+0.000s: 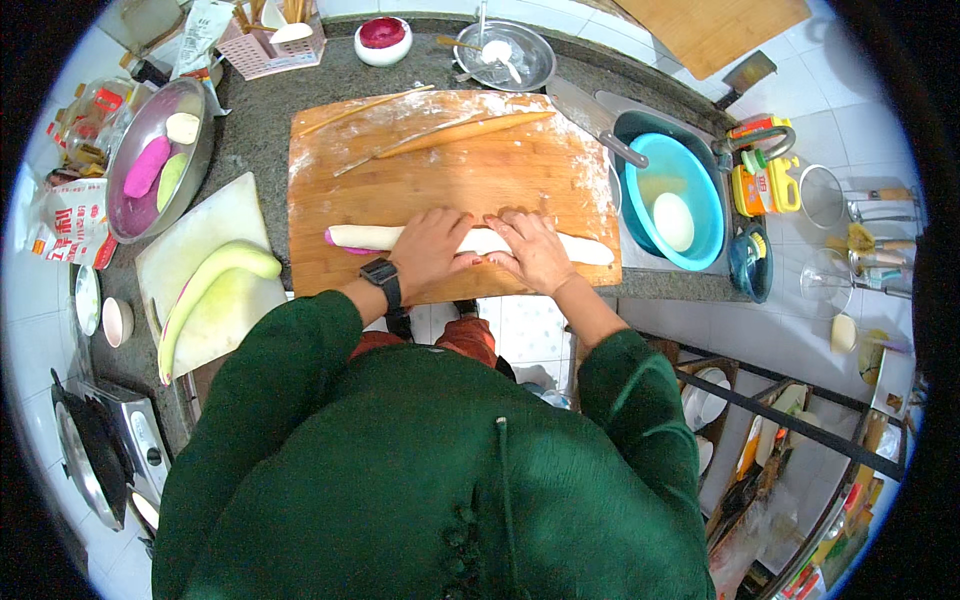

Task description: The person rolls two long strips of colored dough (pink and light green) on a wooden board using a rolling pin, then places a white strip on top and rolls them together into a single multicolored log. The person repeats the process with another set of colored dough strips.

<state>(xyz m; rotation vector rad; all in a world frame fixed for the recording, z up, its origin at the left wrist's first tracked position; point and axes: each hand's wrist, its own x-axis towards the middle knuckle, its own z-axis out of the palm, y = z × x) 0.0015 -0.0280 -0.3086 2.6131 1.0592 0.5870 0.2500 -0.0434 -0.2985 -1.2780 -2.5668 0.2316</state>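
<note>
A long roll of white dough point(586, 250) lies across the near part of a floured wooden board point(450, 169), with pink dough showing at its left end. My left hand point(433, 244) and my right hand point(531, 249) are on the middle of the roll, thumbs towards me and fingertips over its far side. The two hands are close together, and the dough shows between them. A tapered wooden rolling pin point(472, 135) and thin sticks lie at the back of the board. On a white cutting board point(247, 214) at the left rests a curved light green dough roll point(217, 281).
A steel basin point(206, 150) holds pink, green and pale dough pieces. A cleaver point(585, 109) lies by the board's back right corner, its handle reaching over a blue basin point(715, 217) in the sink. A metal bowl point(551, 64) and a white bowl point(384, 54) stand behind.
</note>
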